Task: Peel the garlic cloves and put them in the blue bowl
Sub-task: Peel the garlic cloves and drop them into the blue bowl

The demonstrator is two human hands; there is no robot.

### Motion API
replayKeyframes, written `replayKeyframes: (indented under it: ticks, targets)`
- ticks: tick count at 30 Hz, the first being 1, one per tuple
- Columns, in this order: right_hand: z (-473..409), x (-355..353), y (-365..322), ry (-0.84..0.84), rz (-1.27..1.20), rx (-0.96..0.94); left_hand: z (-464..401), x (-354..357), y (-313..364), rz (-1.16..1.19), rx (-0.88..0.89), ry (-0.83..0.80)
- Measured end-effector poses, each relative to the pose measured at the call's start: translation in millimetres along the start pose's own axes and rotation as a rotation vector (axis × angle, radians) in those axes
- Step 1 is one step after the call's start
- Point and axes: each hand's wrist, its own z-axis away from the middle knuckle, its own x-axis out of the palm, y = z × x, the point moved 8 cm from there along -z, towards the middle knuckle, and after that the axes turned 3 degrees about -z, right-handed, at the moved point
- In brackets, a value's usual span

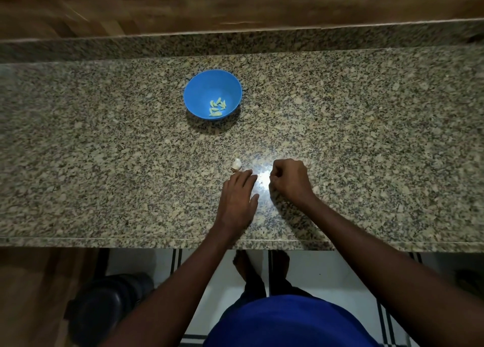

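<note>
Wide granite counter, bare stretches either side; one blue bowl mid-counter holding roughly eight peeled cloves; left hand flat, released, near front edge; right hand clenched, contents unclear; one unpeeled garlic piece just beyond left fingertips

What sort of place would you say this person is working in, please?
Most likely a home kitchen. A speckled granite counter runs under wooden panelling, a blue bowl on it holds peeled garlic cloves, and the floor below looks tiled.
</note>
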Motion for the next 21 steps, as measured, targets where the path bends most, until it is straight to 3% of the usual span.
replayKeyframes:
  ticks: [4,8,18,21]
  targets:
    - [1,7,-18,-0.036,0.169,-0.128,0,-1,1,0.012,-0.004,0.0]
    - [-6,12,-20,-0.075,0.265,-0.117,1,0,0,0.019,-0.018,-0.007]
    - [-29,4,10,-0.15,-0.029,0.155,-5,-5,4,0.063,-0.063,0.029]
    - [-10,4,7,-0.195,-0.272,0.216,-14,-14,5,0.307,-0.191,0.088]
